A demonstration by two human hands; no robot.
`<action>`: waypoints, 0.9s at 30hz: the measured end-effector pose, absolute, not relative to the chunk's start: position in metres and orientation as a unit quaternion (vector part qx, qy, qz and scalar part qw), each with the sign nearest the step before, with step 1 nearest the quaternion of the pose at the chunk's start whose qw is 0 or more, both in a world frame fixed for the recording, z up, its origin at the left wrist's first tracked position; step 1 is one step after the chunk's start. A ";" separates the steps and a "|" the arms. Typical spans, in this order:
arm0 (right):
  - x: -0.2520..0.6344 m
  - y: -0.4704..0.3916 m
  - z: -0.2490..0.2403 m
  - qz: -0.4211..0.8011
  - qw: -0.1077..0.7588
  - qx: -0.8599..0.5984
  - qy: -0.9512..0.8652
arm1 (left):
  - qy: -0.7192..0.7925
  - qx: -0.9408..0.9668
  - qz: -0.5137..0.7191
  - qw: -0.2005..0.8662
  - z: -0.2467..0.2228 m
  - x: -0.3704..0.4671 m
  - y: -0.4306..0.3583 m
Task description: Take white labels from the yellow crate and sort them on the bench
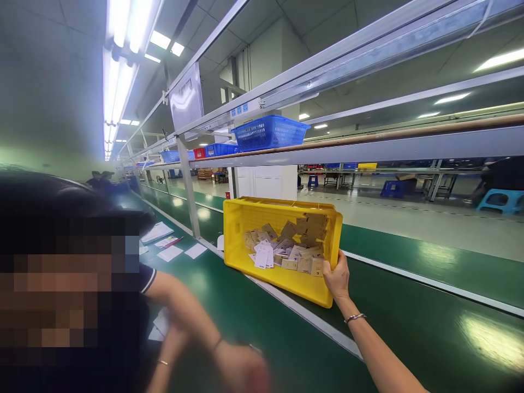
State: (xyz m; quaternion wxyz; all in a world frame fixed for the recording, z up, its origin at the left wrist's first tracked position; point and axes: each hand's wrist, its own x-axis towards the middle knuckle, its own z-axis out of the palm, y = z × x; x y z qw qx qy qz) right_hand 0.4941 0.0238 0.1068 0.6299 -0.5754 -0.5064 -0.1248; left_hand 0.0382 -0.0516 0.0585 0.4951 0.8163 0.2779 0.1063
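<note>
My right hand (pixel 337 275) grips the right rim of a yellow plastic bin (pixel 282 284), fingers wrapped over its edge. The bin is tipped on its side beside the metal rail, with its opening facing me. Inside lie many small beige printed cards or packets (pixel 303 252), along with a few white printed slips (pixel 262 255). My left hand does not show. At the left, close to me, a co-worker's hand (pixel 241 364) reaches over the green surface. It is blurred, and a reddish patch at its fingertips cannot be made out.
A person in a dark cap and shirt (pixel 143 327) takes up the left side. White papers (pixel 170 252) and a red pen (pixel 175 241) lie on the green work surface (pixel 286 349). A metal post (pixel 188 188) carries a shelf holding a blue basket (pixel 270 132).
</note>
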 end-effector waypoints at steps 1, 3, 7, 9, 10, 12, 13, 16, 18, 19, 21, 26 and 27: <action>0.494 0.024 0.104 -0.127 0.629 -0.574 -0.509 | 0.271 0.814 0.109 0.503 0.060 0.039 -0.053; 0.494 0.025 0.099 -0.131 0.627 -0.571 -0.513 | 0.259 0.809 0.112 0.515 0.063 0.041 -0.055; 0.494 0.024 0.093 -0.134 0.625 -0.570 -0.516 | 0.254 0.809 0.111 0.519 0.070 0.045 -0.059; 0.494 0.023 0.091 -0.133 0.625 -0.568 -0.518 | 0.263 0.811 0.107 0.512 0.065 0.045 -0.060; 0.493 0.022 0.091 -0.132 0.625 -0.567 -0.519 | 0.277 0.809 0.115 0.505 0.058 0.043 -0.059; 0.493 0.021 0.091 -0.129 0.625 -0.567 -0.522 | 0.313 0.794 0.178 0.490 0.038 0.036 -0.053; 0.493 0.021 0.091 -0.128 0.624 -0.567 -0.522 | 0.328 0.781 0.222 0.483 0.025 0.032 -0.047; 0.493 0.019 0.092 -0.121 0.617 -0.569 -0.530 | 0.345 0.740 0.331 0.474 -0.012 0.017 -0.025; 0.494 0.015 0.093 -0.113 0.605 -0.573 -0.540 | 0.353 0.718 0.373 0.471 -0.027 0.009 -0.012; 0.494 0.013 0.094 -0.108 0.598 -0.576 -0.547 | 0.361 0.709 0.387 0.466 -0.031 0.006 -0.007; 0.495 0.006 0.098 -0.103 0.582 -0.580 -0.561 | 0.384 0.705 0.388 0.453 -0.031 0.002 0.001; 0.497 -0.026 0.116 -0.185 0.567 -0.567 -0.568 | 0.419 0.711 0.368 0.428 -0.022 -0.002 0.008; 0.497 -0.031 0.119 -0.224 0.545 -0.561 -0.581 | 0.421 0.706 0.384 0.422 -0.021 -0.004 0.009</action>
